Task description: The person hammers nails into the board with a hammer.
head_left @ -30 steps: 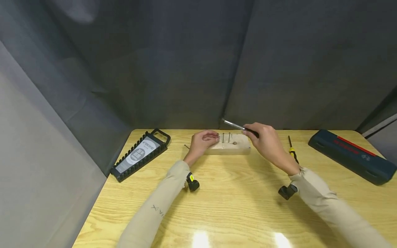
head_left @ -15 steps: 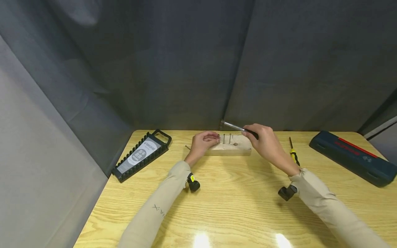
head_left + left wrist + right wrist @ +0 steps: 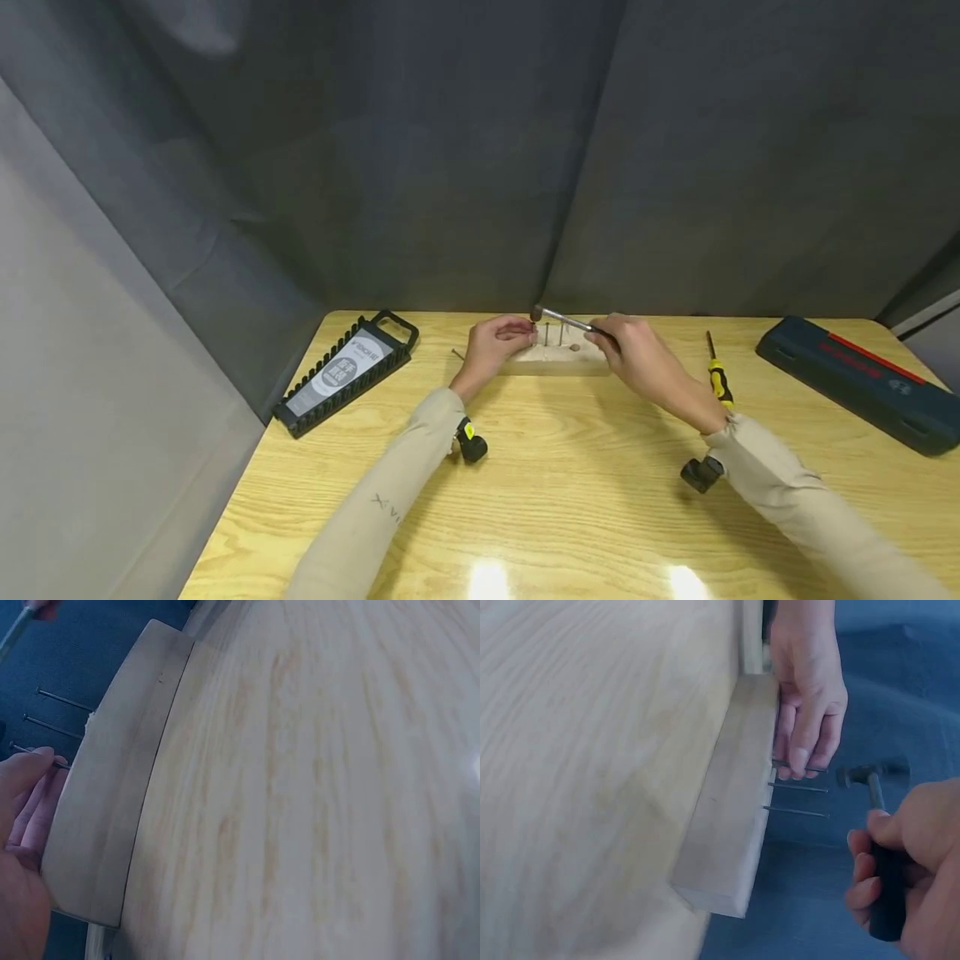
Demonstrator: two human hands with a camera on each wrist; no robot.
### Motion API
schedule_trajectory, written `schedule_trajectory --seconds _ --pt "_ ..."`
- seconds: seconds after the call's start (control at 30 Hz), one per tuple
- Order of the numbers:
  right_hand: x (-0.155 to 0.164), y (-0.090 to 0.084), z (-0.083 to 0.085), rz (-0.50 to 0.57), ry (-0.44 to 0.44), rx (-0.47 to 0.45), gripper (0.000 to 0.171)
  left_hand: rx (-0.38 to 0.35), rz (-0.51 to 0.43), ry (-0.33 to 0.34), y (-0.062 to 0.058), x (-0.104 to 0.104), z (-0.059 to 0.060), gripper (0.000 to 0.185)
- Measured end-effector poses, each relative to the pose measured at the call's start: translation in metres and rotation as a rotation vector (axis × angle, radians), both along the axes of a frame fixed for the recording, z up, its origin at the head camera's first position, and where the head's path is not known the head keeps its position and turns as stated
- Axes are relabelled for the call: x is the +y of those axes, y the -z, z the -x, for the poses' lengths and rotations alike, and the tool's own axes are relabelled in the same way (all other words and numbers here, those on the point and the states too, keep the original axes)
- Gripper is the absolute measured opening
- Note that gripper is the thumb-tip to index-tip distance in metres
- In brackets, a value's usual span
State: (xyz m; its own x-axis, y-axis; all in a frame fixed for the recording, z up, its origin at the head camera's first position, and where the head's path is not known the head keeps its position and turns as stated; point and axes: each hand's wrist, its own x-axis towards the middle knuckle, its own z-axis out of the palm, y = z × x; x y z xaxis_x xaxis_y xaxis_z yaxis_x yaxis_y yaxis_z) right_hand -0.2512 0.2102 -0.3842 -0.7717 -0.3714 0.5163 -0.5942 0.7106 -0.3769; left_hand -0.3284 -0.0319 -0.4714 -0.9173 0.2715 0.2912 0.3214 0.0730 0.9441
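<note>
Midway across the wooden counter (image 3: 570, 467), a person's left hand (image 3: 495, 340) steadies a nail (image 3: 799, 766) standing in a pale wood block (image 3: 558, 358), the thumb and fingertips (image 3: 799, 754) pinching its shaft. Just beside it, the right hand (image 3: 637, 354) is wrapped in a closed grip around the dark handle of a small hammer (image 3: 566, 321), whose head hangs just above the pinched nail. Two further nails (image 3: 799, 801) stand in the block alongside the first. A yellow-handled screwdriver (image 3: 716, 375) lies to the right of the hands, a dark blue case (image 3: 855, 379) beyond it. A black wrench rack (image 3: 347, 371) sits well apart at the left edge.
</note>
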Motion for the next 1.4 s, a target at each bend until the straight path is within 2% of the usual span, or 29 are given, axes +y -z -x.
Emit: schedule_trajectory --seconds 0.07,0.2,0.3,0.43,0.6,0.93,1.03,1.1,1.27,1.33,1.4 --pt "0.002 -0.004 -0.001 0.0 0.003 0.004 0.014 -0.001 0.001 -0.003 -0.002 0.001 0.001 0.021" --pt "0.004 -0.013 0.001 0.101 0.025 0.021 0.015 -0.012 0.009 -0.003 -0.004 0.002 0.003 0.021" --pt "0.007 -0.011 0.005 0.115 0.047 -0.046 0.016 -0.007 0.009 -0.005 -0.004 0.001 0.003 0.021" --pt "0.01 0.001 0.008 0.089 0.064 -0.124 0.018 0.011 0.01 -0.015 -0.002 0.0 0.002 0.021" --pt "0.009 0.01 0.008 0.046 0.066 -0.149 0.022 0.013 0.01 -0.03 0.0 0.0 0.001 0.02" --pt "0.001 0.009 0.005 -0.015 0.085 -0.168 0.022 0.005 0.01 -0.037 0.002 0.001 0.001 0.019" --pt "0.001 0.003 0.004 -0.003 0.06 -0.118 0.022 0.009 0.004 -0.031 0.002 0.001 0.001 0.019" --pt "0.002 -0.003 0.004 0.024 0.041 -0.04 0.02 0.011 0.003 -0.026 0.002 0.001 0.001 0.02" --pt "0.001 -0.012 0.004 0.207 0.042 0.178 0.018 0.019 0.005 -0.014 0.002 0.001 0.0 0.02" --pt "0.0 -0.008 0.005 0.26 0.051 0.213 0.019 0.02 0.006 -0.01 0.002 0.001 0.0 0.02" --pt "-0.001 0.001 0.005 0.219 0.057 0.196 0.019 0.021 0.01 -0.01 0.001 0.001 0.0 0.019"
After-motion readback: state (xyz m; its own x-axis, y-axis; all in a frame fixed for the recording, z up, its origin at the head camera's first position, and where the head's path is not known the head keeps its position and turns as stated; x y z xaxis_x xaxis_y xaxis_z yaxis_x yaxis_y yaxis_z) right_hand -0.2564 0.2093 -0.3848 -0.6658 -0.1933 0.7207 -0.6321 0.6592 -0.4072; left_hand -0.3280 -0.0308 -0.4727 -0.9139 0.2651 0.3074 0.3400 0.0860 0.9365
